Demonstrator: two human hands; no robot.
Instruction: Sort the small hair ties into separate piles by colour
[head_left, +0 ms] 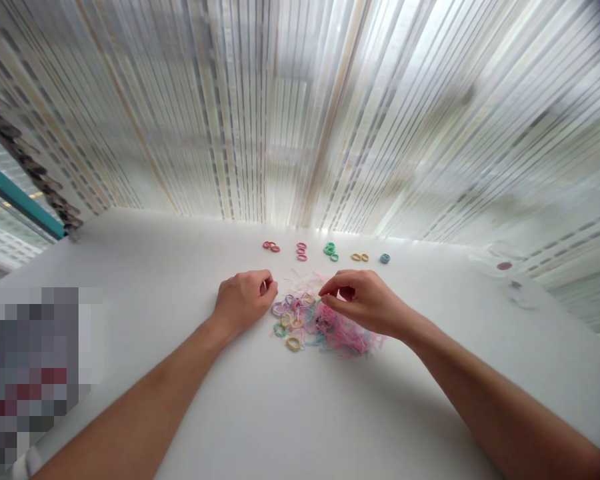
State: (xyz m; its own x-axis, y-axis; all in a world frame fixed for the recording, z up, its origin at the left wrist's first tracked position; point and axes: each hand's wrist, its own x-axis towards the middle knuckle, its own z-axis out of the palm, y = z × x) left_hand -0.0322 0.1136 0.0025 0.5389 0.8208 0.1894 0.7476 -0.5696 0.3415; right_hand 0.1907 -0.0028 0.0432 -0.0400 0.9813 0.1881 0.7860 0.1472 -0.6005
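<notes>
From where I stand, the right hand is over the pink shredded heap, its fingertips nearly together; the left hand curls beside this heap. Whether either grips something, I cannot tell. Loose rings lie at the heap's left, green rings beyond it.

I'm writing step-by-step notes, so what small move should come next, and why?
Probably lift out the yellow ring at the near edge of the tangled shreds with the left hand: it lies largely free of them, that hand rests close by, and two yellow rings already sit together in the colour-grouped row behind.
</notes>
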